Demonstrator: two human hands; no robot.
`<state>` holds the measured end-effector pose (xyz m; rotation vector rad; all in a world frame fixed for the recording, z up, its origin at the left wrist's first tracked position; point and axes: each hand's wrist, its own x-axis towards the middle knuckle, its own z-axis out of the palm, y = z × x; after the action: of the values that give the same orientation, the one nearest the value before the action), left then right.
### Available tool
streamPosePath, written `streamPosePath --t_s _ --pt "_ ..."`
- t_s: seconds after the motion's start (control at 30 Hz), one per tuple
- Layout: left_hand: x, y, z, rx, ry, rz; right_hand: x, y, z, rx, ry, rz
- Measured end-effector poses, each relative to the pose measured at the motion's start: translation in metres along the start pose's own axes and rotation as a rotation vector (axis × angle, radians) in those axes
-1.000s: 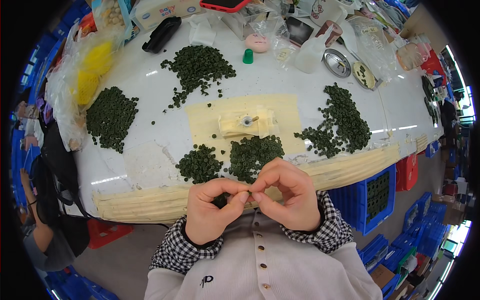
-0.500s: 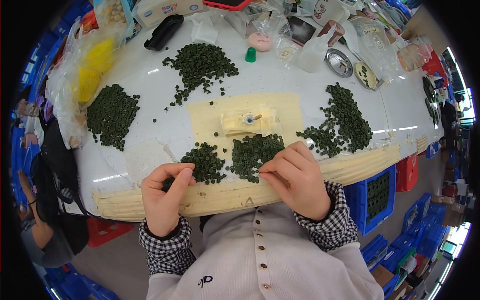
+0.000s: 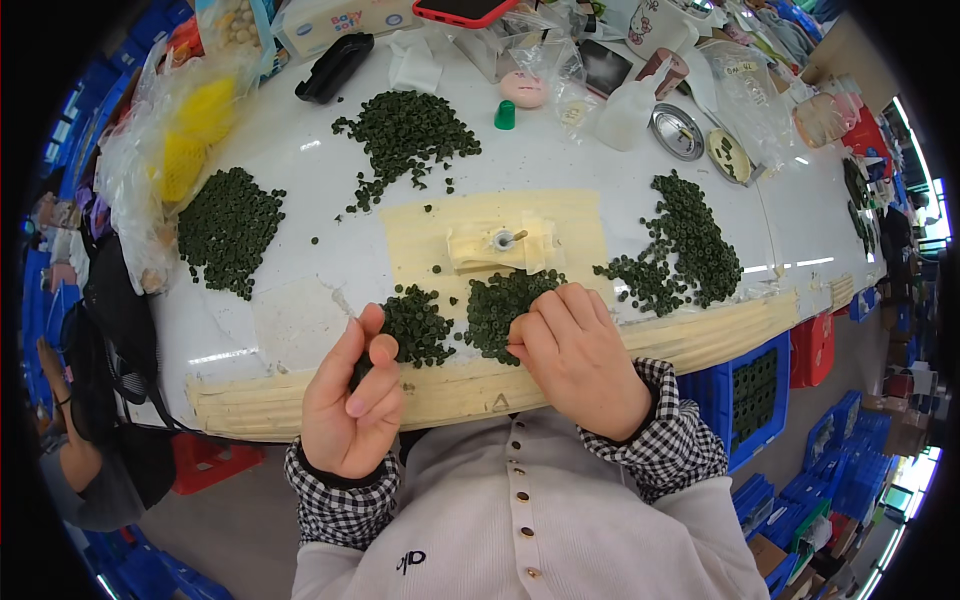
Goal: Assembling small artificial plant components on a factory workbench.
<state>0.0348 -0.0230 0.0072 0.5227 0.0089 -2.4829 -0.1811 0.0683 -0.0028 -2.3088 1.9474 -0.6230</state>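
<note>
R hand (image 3: 580,362) at sm. ring-shaped dk-grn pcs (image 3: 495,312)

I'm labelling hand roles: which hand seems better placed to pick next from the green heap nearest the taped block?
Likely the right hand: it is at the green heap, while the left hand is farther off, beside another heap.

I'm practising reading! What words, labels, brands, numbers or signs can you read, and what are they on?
I don't copy words out, but here's where they are:
White rectangular box: printed letters.
Off-white ribbed shirt: dark stitched letters.
Clear plastic bags, upper right: small labels, too blurred.
Pale-yellow taped table edge: triangle-like mark.
</note>
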Motion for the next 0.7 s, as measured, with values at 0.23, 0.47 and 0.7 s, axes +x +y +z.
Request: streamPosePath --t_s 0.23,0.47,0.7 --pt "0.006 -0.022 0.006 0.142 -0.046 -0.076 -0.004 0.004 0.005 0.024 -0.006 -0.071" --pt "0.007 -0.038 0.013 0.222 0.112 -0.089 -0.004 0.008 -0.011 0.382 0.254 0.055" --pt "0.017 -0.044 -0.011 0.22 -0.231 -0.211 -0.008 0.003 -0.011 0.474 0.308 0.09"
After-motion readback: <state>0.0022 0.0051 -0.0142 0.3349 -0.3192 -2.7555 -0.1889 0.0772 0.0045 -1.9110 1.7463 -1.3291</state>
